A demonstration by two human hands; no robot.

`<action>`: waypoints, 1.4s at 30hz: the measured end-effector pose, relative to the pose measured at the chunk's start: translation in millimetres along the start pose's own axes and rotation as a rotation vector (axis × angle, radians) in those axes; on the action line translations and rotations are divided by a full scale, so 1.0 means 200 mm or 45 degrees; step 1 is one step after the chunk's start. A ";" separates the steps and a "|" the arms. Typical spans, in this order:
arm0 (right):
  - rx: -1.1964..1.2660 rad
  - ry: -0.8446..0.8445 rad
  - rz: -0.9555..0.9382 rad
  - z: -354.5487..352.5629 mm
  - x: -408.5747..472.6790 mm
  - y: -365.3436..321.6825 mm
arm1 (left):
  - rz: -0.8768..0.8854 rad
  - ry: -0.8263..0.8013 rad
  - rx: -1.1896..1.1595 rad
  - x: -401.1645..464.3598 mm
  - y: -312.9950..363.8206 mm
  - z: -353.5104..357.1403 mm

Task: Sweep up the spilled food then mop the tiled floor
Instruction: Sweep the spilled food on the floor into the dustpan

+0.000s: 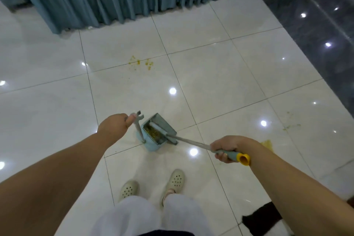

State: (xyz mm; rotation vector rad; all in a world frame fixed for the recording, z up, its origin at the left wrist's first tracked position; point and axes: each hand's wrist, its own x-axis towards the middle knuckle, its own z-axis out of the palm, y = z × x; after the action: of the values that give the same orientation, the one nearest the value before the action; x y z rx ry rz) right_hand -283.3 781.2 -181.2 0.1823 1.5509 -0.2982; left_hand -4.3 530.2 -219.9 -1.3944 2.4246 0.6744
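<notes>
We are mid-sweep: our left hand (115, 125) grips the dustpan (156, 135) handle, our right hand (226, 148) grips the broom handle (191, 142), brush in the pan. Yellow spilled food (141, 62) lies farther off; next, we judge, carry both there.

No text, label, brand, number or sign can be read anywhere in the view.

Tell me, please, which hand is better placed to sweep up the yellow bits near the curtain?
The right hand: it grips the broom handle, whose head sits in the dustpan. The left hand only holds the dustpan's upright handle. The yellow crumbs lie ahead.
</notes>
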 end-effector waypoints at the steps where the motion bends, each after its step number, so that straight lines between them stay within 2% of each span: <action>1: -0.005 0.014 -0.001 0.01 -0.02 0.01 | 0.011 -0.001 -0.011 -0.01 -0.01 0.00; 8: 0.158 0.142 -0.026 0.06 -0.07 0.03 | 0.066 -0.002 0.005 -0.03 -0.18 -0.07; 15: 0.349 0.243 -0.010 0.28 0.10 -0.01 | 0.097 -0.023 0.058 -0.06 -0.40 -0.09; 24: 0.345 0.108 0.024 0.66 0.11 0.00 | 0.163 -0.089 0.018 -0.07 -0.51 -0.10; 29: 0.527 -0.047 0.040 0.73 0.00 0.04 | 0.189 -0.113 -0.039 -0.06 -0.54 -0.12; 34: 0.591 0.002 0.001 0.69 -0.04 0.08 | 0.224 -0.072 -0.003 -0.09 -0.60 -0.12; 42: 0.613 0.151 -0.072 0.78 0.03 0.03 | 0.152 -0.067 0.023 -0.17 -0.77 -0.18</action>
State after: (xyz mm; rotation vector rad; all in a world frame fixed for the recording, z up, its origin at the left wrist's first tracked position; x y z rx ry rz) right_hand -132.8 739.8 -184.9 0.5405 1.5818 -0.7154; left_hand 147.2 470.7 -214.1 -1.2177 2.4815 0.7054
